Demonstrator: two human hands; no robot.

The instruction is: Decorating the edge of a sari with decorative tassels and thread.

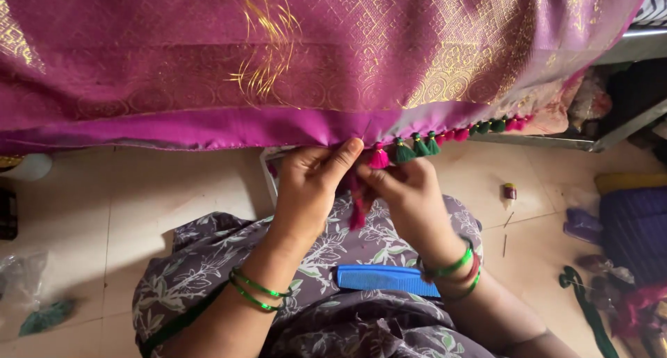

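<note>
At the far left a crumpled clear plastic bag [24, 274] lay on the tiled floor [104, 205]. Above it a magenta silk cloth with gold woven patterns [278, 59] hung across the whole view, its plain hem running along the bottom. The left hand [313, 181] met that hem near the middle, its grip pressed together on the cloth edge with the thumb up against the fold. Just beside it the right hand [406, 191] pinched a loose pink tassel [357, 208] that hung down between the two hands. Finished tassels [417, 148], pink and green by turns, ran along the hem to the right. A blue comb [388, 280] rested on the person's flower-printed lap. Farther right a small thread spool [510, 191] stood on the floor, and a green cord [587, 309] lay near the corner.
</note>
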